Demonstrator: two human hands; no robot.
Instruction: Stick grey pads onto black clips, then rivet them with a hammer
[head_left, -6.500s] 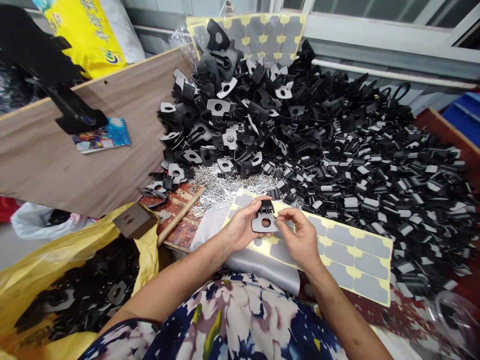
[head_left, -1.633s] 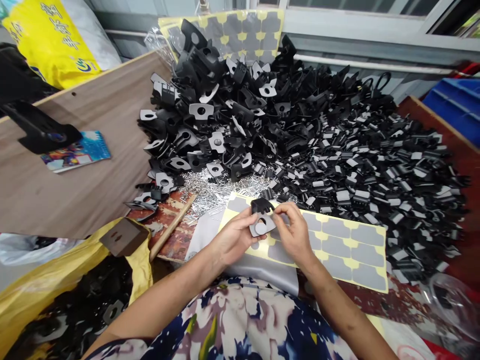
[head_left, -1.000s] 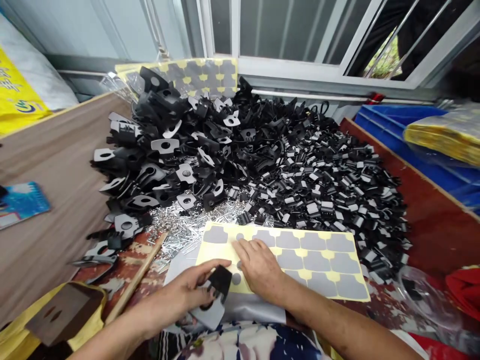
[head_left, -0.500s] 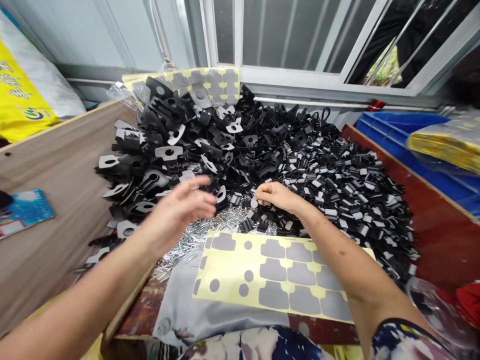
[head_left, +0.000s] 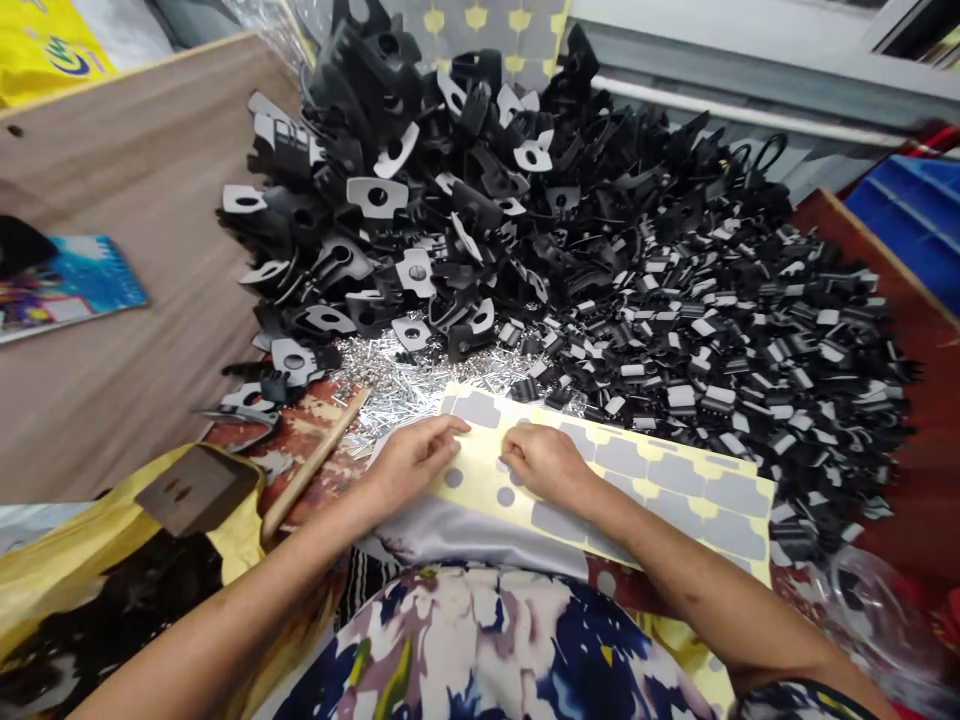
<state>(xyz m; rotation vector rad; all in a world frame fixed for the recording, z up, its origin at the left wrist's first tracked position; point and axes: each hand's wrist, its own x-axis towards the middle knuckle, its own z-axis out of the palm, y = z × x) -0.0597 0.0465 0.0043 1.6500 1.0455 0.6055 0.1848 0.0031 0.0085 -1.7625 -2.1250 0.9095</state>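
My left hand (head_left: 420,455) rests on the left part of a pale yellow backing sheet (head_left: 480,450) with grey stickers, its index finger stretched out and the thumb apart from it. Over the same sheet, my right hand (head_left: 544,460) is closed, thumb and fingertips pressed together beside the round grey stickers. Whatever is between those fingertips is too small to make out. Larger cut-out grey stickers (head_left: 630,460) fill the sheet's right side, partly under my right forearm. Grey cloth (head_left: 480,535) lies beneath the sheet.
Black hair-claw parts (head_left: 375,195) are heaped behind, with smaller black pieces (head_left: 705,320) on the right. Metal pins (head_left: 390,375) lie between the heap and the sheet. A wooden stick (head_left: 315,465) lies at left; a blue crate (head_left: 911,225) stands far right.
My right hand has come back from the small black pieces, where it held a round grey disc, to the sheet. My left hand has lowered onto the sheet. The view has tilted down.
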